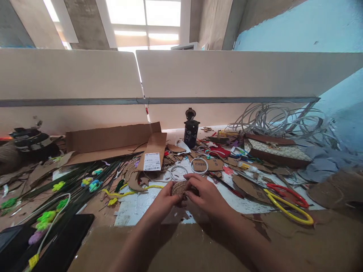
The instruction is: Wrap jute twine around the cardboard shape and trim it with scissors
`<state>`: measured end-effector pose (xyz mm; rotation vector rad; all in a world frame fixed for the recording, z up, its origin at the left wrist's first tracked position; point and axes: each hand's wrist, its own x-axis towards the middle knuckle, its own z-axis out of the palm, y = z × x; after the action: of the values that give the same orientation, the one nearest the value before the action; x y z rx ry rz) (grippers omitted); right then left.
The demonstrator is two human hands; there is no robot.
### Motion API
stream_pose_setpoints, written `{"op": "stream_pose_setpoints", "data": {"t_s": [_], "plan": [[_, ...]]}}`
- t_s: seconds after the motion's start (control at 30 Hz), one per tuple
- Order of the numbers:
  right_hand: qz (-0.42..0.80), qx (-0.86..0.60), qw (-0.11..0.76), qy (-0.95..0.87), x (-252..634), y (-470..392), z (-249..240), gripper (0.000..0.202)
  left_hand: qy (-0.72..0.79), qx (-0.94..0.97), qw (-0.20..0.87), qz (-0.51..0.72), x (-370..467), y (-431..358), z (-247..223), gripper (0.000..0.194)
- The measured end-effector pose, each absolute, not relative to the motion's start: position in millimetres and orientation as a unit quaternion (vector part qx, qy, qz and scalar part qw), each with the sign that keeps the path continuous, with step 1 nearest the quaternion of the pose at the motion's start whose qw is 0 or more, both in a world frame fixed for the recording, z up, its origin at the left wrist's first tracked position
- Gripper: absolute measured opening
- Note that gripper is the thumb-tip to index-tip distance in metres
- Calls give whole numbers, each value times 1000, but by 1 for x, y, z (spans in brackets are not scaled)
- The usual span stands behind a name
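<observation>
A small bundle of brown twine point(179, 187), seemingly a wound or wrapped piece, is held just above the worktop, low in the middle of the view. My left hand point(164, 200) grips it from the left with thumb and fingers. From the right, my right hand point(202, 192) pinches its near side; part of the piece is hidden behind these fingers. Just beyond the hands lie a pale ring point(171, 173) and a second white ring point(207, 166) on cardboard. A dark, slender tool point(227, 184) rests to the right of my right hand.
Scissors point(306, 221) with red and yellow handles lie at right. A black cup point(191, 134) with its lid up stands behind. At left are an open cardboard box point(113, 141), fuzzy flowers point(58, 186) on dark stems and a black phone-like slab point(68, 241). Coiled wire point(255, 121) sits back right.
</observation>
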<state>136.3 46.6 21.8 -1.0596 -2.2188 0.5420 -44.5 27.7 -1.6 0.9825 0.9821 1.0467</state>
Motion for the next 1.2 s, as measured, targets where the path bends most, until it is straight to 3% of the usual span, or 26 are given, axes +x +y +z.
{"op": "stream_pose_setpoints", "data": {"t_s": [0.97,1.2], "plan": [[347,-442,354,-748,134,53,21,9,431,453,636,452,-49,28,8,34],[379,-464,348,-721,136,53,22,17,447,497,611,425,-49,24,7,27]]}}
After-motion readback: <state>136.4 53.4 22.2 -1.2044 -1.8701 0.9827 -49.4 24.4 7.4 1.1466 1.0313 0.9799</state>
